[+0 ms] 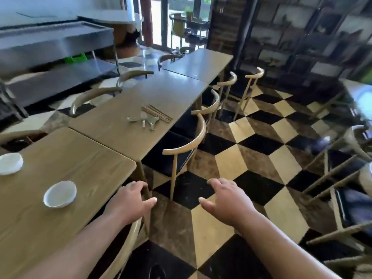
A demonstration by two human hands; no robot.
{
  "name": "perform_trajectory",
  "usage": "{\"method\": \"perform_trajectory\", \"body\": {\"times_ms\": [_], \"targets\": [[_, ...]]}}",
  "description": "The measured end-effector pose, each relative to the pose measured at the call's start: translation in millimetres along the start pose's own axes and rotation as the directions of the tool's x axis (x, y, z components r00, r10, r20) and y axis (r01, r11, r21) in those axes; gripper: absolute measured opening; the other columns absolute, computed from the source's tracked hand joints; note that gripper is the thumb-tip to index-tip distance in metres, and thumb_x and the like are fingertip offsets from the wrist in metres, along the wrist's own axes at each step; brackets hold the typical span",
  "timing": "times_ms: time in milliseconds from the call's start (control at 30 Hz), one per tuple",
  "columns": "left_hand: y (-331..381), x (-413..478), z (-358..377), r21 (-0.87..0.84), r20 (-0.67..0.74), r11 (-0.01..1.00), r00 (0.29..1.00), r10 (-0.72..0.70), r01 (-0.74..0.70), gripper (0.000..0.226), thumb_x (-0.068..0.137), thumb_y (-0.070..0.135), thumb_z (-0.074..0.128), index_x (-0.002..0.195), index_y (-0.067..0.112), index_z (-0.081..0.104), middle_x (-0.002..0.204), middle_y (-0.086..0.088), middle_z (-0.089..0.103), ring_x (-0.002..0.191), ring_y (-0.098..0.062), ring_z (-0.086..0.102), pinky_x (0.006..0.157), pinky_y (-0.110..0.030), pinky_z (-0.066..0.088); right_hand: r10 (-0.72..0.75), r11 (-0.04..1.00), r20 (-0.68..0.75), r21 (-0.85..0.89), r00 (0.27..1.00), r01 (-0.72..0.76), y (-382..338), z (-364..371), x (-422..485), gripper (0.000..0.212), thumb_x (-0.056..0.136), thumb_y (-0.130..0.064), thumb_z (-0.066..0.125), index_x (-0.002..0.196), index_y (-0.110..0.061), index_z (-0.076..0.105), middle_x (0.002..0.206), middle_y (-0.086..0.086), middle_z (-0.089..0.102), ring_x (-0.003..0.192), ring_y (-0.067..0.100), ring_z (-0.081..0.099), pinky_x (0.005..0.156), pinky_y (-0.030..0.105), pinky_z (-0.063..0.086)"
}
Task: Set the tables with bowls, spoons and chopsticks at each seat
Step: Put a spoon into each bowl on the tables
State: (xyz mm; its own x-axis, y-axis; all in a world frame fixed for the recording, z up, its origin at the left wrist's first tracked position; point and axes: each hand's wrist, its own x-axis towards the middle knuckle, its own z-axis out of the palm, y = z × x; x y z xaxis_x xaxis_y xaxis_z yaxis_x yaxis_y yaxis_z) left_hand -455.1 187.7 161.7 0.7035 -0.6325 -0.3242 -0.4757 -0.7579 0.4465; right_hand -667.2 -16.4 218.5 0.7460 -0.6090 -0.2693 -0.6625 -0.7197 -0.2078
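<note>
Bowl: one white bowl [60, 194] sits upright on the near table [84, 158], at eight o'clock in the view, apart from the left hand.
Bowl stack: more white bowls [10, 163] stand at nine o'clock on the same table. The frame edge cuts them off, so their number is unclear.
Spoons: a small heap of spoons [144, 119] lies on the middle table [112, 125], at ten o'clock near the centre. They overlap, so the count is unclear.
Chopsticks: a brown bundle [157, 113] touches the spoons at their one o'clock side.
Left hand: the left hand [131, 200] is empty, palm down, fingers loosely spread, at seven o'clock by the near table's corner.
Right hand: the right hand [225, 196] is empty, fingers relaxed and apart, at five o'clock above the checkered floor [251, 137].
Chairs: one chair [202, 130] is tucked beside the middle table; another [130, 236] is mostly hidden under the left forearm.
Counter: the steel counter [50, 43] at ten o'clock is blurred.
</note>
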Motion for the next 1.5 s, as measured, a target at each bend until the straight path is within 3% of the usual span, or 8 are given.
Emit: {"method": "perform_trajectory", "body": {"times_ms": [200, 333, 500, 867, 1300, 1400, 1500], "targets": [[10.5, 120.3, -49.4, -0.055, 0.021, 0.997, 0.998, -0.058, 0.059, 0.071, 0.092, 0.063, 0.067, 0.153, 0.031, 0.049, 0.155, 0.0, 0.053, 0.139, -0.023, 0.053, 0.108, -0.041, 0.049, -0.043, 0.996, 0.045, -0.082, 0.998, 0.046, -25.7, -39.7, 128.0, 0.074, 0.099, -0.07, 0.054, 0.16, -0.032, 0.04, 0.157, -0.003, 0.053, 0.146, 0.021, 0.048, 0.115, 0.04, 0.049], [9.9, 197.5, -95.5, -0.11, -0.025, 0.989, 0.995, -0.099, 0.096, 0.078, 0.084, 0.069, 0.066, 0.149, 0.029, 0.052, 0.152, -0.008, 0.054, 0.134, -0.03, 0.056, 0.111, -0.048, 0.05, -0.101, 0.991, 0.008, -0.085, 0.995, 0.101, -42.8, -75.5, 204.4, 0.074, 0.098, -0.071, 0.054, 0.159, -0.03, 0.044, 0.152, -0.003, 0.057, 0.142, 0.022, 0.051, 0.113, 0.04, 0.051], [26.3, 252.3, -136.5, -0.028, -0.081, 0.993, 0.99, -0.118, 0.117, 0.072, 0.094, 0.064, 0.064, 0.155, 0.029, 0.049, 0.16, -0.003, 0.051, 0.142, -0.026, 0.052, 0.109, -0.044, 0.05, -0.171, 0.983, 0.04, -0.066, 0.984, 0.174, -53.7, -99.9, 294.9, 0.072, 0.097, -0.069, 0.057, 0.157, -0.031, 0.044, 0.142, -0.005, 0.059, 0.136, 0.021, 0.054, 0.11, 0.04, 0.054], [49.9, 423.1, -142.3, -0.05, -0.089, 0.937, 0.933, -0.349, 0.346, 0.07, 0.093, 0.067, 0.063, 0.153, 0.032, 0.048, 0.159, 0.004, 0.051, 0.141, -0.021, 0.052, 0.106, -0.04, 0.05, -0.354, 0.932, 0.196, -0.008, 0.914, 0.363, -55.9, -96.8, 557.7, 0.077, 0.096, -0.071, 0.055, 0.158, -0.027, 0.043, 0.154, 0.0, 0.053, 0.146, 0.027, 0.045, 0.117, 0.043, 0.046], [35.0, 567.6, -117.9, -0.006, 0.049, 0.845, 0.844, -0.534, 0.535, 0.072, 0.09, 0.07, 0.062, 0.151, 0.033, 0.05, 0.157, 0.005, 0.053, 0.142, -0.022, 0.05, 0.108, -0.042, 0.051, -0.372, 0.915, 0.434, 0.026, 0.82, 0.401, -85.4, -40.6, 725.7, 0.07, 0.096, -0.068, 0.056, 0.151, -0.025, 0.051, 0.142, 0.001, 0.061, 0.135, 0.026, 0.055, 0.107, 0.041, 0.051], [15.6, 596.3, -112.0, -0.025, 0.064, 0.837, 0.836, -0.545, 0.547, 0.068, 0.093, 0.066, 0.062, 0.151, 0.034, 0.05, 0.155, 0.005, 0.054, 0.141, -0.022, 0.05, 0.102, -0.04, 0.051, -0.307, 0.945, 0.464, 0.047, 0.831, 0.323, -106.5, -16.1, 738.4, 0.057, 0.096, -0.065, 0.057, 0.134, -0.023, 0.062, 0.125, -0.001, 0.068, 0.115, 0.022, 0.065, 0.093, 0.04, 0.059], [-11.7, 630.8, -101.5, -0.08, 0.071, 0.839, 0.843, -0.534, 0.538, 0.06, 0.097, 0.055, 0.059, 0.153, 0.038, 0.045, 0.151, 0.0, 0.056, 0.134, -0.027, 0.056, 0.101, -0.043, 0.052, -0.226, 0.973, 0.503, 0.072, 0.834, 0.22, -133.4, 16.5, 745.7, 0.043, 0.097, -0.062, 0.056, 0.103, -0.02, 0.064, 0.095, -0.004, 0.069, 0.082, 0.016, 0.067, 0.068, 0.034, 0.058]]}}
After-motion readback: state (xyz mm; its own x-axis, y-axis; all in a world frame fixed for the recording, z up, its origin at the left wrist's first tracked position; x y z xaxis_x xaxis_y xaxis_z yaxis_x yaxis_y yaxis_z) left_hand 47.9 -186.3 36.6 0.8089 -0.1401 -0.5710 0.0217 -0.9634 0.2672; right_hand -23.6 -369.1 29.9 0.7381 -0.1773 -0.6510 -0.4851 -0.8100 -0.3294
